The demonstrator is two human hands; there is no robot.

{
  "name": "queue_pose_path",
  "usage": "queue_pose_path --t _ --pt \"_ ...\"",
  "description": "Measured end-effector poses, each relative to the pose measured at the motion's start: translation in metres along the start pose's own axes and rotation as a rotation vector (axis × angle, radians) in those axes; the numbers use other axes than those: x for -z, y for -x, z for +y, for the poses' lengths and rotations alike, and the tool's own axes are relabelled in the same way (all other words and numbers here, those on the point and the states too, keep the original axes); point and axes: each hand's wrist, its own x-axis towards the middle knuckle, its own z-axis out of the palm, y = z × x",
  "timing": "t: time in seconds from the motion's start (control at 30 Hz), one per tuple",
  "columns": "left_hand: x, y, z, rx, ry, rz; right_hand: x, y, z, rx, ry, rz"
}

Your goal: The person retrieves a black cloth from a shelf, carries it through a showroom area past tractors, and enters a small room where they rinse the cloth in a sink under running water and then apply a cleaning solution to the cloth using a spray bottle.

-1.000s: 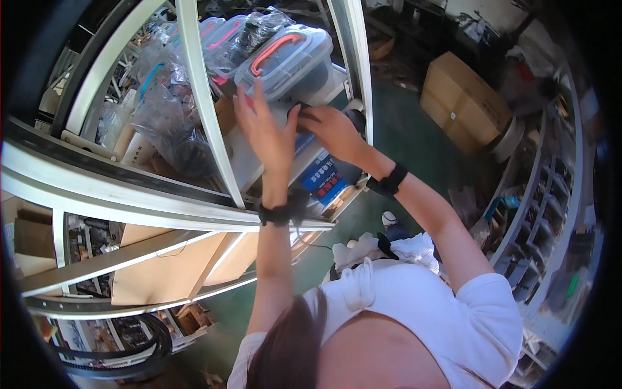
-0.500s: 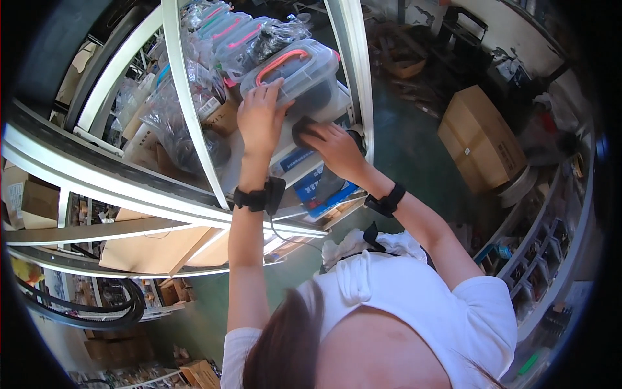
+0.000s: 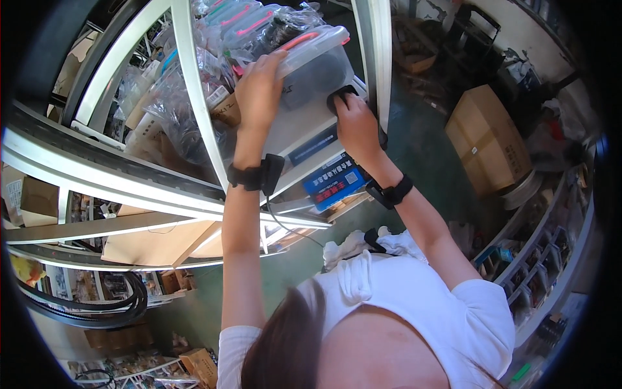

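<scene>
The person's left grip (image 3: 259,96) holds the lid edge (image 3: 317,52) of a clear plastic box (image 3: 317,76); the right grip (image 3: 357,126) pinches a dark pad (image 3: 337,99) just beside the box.

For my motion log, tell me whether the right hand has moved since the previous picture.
Yes: the right hand has shifted rightward, closer to the white post.

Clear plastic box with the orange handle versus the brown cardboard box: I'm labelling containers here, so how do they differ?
The clear plastic box is see-through, with something dark inside; the brown cardboard box is opaque. The clear plastic box has an orange handle; none shows on the brown cardboard box. The left hand touches the clear plastic box; neither hand touches the brown cardboard box. Both are boxy containers.
</scene>
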Motion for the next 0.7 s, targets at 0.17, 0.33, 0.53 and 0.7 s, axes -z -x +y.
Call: queue_pose_path --t 0.17,0.33,0.53,0.7 --pt "-0.002 0.000 -0.003 0.032 0.008 -0.032 -0.026 -0.010 -0.043 0.271 -0.150 -0.229" --pt "-0.002 -0.005 -0.003 0.025 0.002 -0.036 -0.055 -0.005 -0.081 0.435 -0.316 -0.174" --pt "-0.001 0.004 -0.009 0.004 0.030 0.021 -0.012 -0.011 -0.036 0.151 0.023 -0.179" --pt "-0.008 -0.001 -0.001 0.033 0.012 0.026 -0.003 -0.013 0.010 -0.003 0.134 -0.045"
